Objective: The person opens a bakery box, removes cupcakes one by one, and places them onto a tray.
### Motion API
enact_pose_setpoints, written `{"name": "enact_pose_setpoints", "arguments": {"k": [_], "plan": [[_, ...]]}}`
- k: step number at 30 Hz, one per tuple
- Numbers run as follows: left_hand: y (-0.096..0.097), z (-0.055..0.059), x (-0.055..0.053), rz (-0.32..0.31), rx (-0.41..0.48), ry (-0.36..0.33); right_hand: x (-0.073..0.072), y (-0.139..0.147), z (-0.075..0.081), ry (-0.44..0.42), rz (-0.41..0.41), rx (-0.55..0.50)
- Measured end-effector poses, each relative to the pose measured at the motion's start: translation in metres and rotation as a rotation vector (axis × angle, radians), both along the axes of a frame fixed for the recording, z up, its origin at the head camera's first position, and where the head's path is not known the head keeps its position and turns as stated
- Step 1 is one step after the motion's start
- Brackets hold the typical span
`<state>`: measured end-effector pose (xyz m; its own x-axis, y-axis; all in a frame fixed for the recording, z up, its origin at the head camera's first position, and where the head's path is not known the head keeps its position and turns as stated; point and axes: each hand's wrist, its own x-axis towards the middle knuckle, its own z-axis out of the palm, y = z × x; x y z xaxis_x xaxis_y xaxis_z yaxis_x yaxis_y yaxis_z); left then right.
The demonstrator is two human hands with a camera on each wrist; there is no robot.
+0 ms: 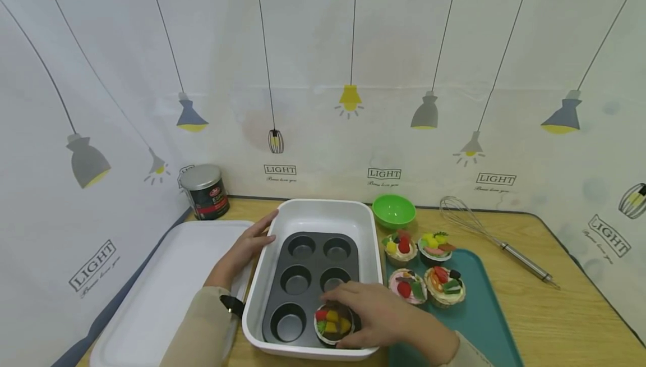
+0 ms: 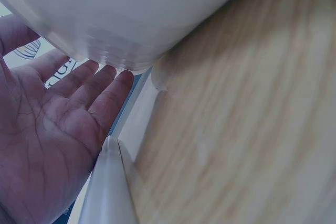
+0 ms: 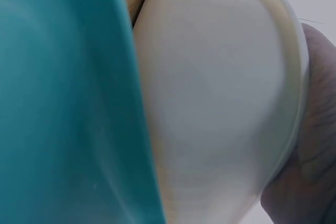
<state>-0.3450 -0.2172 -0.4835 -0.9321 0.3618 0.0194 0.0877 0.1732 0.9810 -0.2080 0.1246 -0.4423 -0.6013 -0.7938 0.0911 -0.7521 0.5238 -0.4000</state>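
A cupcake (image 1: pixel 333 325) topped with red, yellow and green fruit pieces sits at the near right cup of a dark muffin tin (image 1: pixel 314 299). Fingers and thumb of my right hand (image 1: pixel 375 313) hold it from the right. Around the tin stands a deep white baking dish (image 1: pixel 328 215). My left hand (image 1: pixel 244 252) rests against the dish's left side, its fingers extended, as the left wrist view shows. In the right wrist view, the dish wall (image 3: pixel 215 93) hides the cupcake and most of the right hand (image 3: pixel 315 145).
Several fruit-topped cupcakes (image 1: pixel 444 287) stand on a teal tray (image 1: pixel 479 311) at the right. Behind are a green bowl (image 1: pixel 393 211) and a whisk (image 1: pixel 504 246). A white tray (image 1: pixel 176 277) lies at the left, with a dark tin can (image 1: pixel 206 193) beyond it.
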Motion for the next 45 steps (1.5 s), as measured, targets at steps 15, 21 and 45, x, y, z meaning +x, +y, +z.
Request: {"name": "enact_pose_setpoints", "arguments": {"k": [15, 21, 45], "plan": [[0.0004, -0.0009, -0.0006, 0.012, -0.005, -0.003, -0.0005, 0.0013, 0.0009, 0.029, 0.021, -0.013], [-0.0003, -0.0017, -0.0007, 0.006, -0.009, -0.001, -0.0011, 0.0011, 0.0005, 0.026, 0.022, -0.011], [-0.0006, -0.0014, -0.0020, -0.011, 0.018, -0.011, -0.0025, 0.0031, 0.0001, 0.031, 0.038, -0.021]]}}
